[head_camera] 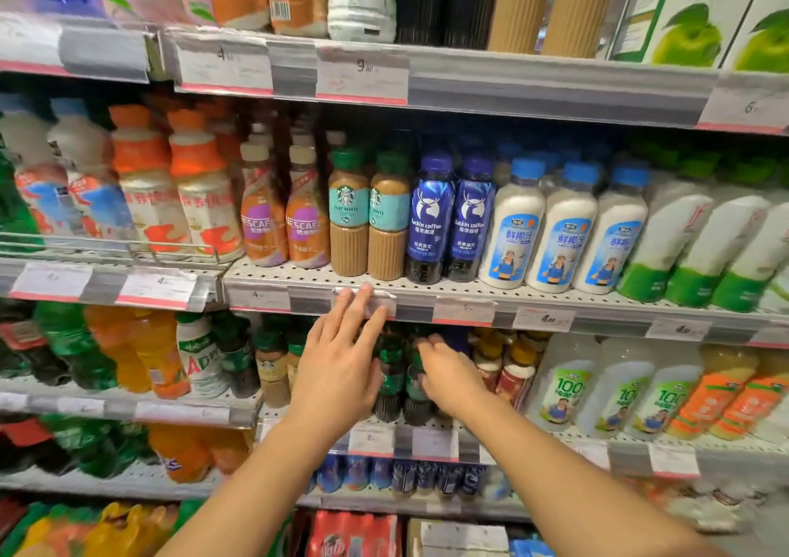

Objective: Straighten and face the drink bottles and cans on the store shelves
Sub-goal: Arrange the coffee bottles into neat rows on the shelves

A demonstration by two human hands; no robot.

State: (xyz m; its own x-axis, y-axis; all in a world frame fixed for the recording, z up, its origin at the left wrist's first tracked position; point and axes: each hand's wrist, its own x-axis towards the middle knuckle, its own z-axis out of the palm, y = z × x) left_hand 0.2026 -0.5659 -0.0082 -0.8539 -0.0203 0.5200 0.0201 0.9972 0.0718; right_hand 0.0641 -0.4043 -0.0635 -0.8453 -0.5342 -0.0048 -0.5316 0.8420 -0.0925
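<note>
Dark green-capped bottles [390, 379] standing on lower shelf [431, 426], mid-row. Left hand [337, 368] reaching with fingers [363, 304] straight and spread, holding nothing. Right hand [448, 375] curling round neighbouring bottle [416, 381]. Turning labels outward, pulling flush to shelf edge, keeping upright.

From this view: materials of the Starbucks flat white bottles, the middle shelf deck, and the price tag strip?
Starbucks flat white bottles: likely clear glossy plastic; brown drink shows through ribbed walls, printed teal sleeve.
Shelf deck: probably painted metal, matte light grey, perforated.
Price tag strip: seemingly plastic rail holding paper tags.
</note>
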